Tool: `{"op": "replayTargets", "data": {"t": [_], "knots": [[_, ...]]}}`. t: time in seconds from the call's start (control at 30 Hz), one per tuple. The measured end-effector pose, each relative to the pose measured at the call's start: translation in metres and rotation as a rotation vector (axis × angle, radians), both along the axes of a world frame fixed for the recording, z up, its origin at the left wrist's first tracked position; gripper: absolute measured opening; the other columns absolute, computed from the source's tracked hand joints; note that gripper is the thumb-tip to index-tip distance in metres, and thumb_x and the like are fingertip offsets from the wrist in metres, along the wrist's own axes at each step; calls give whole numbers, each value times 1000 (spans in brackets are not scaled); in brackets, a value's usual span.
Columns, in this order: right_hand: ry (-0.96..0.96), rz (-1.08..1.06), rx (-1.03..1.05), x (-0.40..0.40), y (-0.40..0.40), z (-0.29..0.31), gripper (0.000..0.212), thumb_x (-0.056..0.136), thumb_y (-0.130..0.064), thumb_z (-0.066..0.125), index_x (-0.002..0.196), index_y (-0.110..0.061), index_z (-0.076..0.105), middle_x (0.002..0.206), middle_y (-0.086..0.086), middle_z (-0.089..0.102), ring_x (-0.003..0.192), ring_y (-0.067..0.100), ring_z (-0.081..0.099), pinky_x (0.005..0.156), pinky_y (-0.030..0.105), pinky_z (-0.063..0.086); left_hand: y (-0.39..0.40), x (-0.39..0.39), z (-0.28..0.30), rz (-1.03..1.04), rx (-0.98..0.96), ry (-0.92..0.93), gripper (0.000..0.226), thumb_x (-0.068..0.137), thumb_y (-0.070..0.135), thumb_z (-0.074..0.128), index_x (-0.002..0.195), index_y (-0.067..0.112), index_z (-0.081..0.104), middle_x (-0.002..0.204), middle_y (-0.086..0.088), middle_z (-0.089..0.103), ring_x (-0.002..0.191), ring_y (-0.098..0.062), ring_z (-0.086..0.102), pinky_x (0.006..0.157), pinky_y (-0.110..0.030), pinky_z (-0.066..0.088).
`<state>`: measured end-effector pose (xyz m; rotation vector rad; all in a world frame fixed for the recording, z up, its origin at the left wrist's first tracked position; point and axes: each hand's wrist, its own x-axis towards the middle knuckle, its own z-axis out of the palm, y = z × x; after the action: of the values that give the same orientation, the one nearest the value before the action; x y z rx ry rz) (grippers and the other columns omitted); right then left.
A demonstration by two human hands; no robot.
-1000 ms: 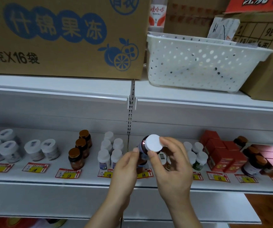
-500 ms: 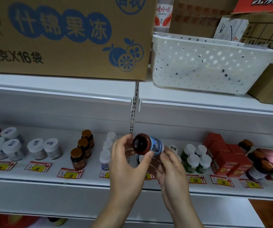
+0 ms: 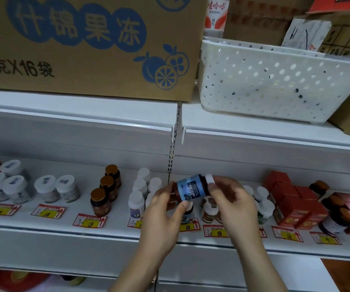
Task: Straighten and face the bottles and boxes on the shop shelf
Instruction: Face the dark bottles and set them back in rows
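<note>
Your left hand (image 3: 161, 209) and right hand (image 3: 231, 199) both grip the blue-labelled bottle (image 3: 192, 187) sideways, probably to find its face

Three amber bottles with gold caps (image 3: 106, 189) stood in a row at centre left. One cardboard carton (image 3: 85, 45) filled the upper left, one white basket (image 3: 275, 81) the upper right. Two hands held one blue-labelled bottle (image 3: 193, 187).
</note>
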<state>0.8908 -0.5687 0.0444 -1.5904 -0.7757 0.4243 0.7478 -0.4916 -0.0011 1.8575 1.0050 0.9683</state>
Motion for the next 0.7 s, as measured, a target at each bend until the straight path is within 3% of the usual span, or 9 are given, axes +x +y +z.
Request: {"op": "replayTargets", "data": {"t": [0.1,0.2,0.33,0.47,0.57,0.63,0.7], "knots": [[-287,20,-61,11,17,1,16,87,-24,73,102,-31,75,91,-15,74,84,0,68,77,15,52,9,7,-9,2,2,84,37,93,32,67,129,28,60,113,11,67,106,-9,65,89,-27,54],[-505,-30,-21,24,44,-9,17,86,-19,76,103,-23,75,97,-13,69,86,0,65,76,5,48,11,12,-17,-1,87,306,40,96,32,62,133,22,55,123,2,63,113,-20,61,81,-27,47],[-676,0,-75,42,83,-30,19,86,-13,74,105,-14,74,106,-1,69,86,14,67,81,27,56,6,13,-50,-67,219,523,41,95,25,57,134,14,52,135,-5,56,118,-26,59,86,-32,49],[-824,80,-167,55,113,-57,20,84,-9,72,104,-10,75,108,6,70,89,23,69,80,27,52,7,13,-97,-138,306,692,46,86,26,62,128,7,60,130,-11,62,120,-30,62,95,-38,56],[-843,129,-265,64,125,-76,20,87,-10,69,106,-9,74,109,9,70,94,26,68,83,32,53,7,13,-116,-210,354,785,49,86,36,50,122,9,68,122,-9,69,114,-27,67,96,-36,56],[-830,153,-299,70,129,-87,22,88,-11,69,109,-7,74,110,11,70,96,28,68,85,32,52,6,12,-121,-278,317,891,58,91,41,35,125,9,69,127,-9,68,121,-27,63,104,-37,51],[-809,164,-320,75,130,-96,23,89,-11,68,110,-6,74,112,12,70,98,29,68,86,31,51,6,10,-129,-315,342,940,67,96,43,22,142,6,53,148,-13,51,140,-31,44,119,-40,33]]}}
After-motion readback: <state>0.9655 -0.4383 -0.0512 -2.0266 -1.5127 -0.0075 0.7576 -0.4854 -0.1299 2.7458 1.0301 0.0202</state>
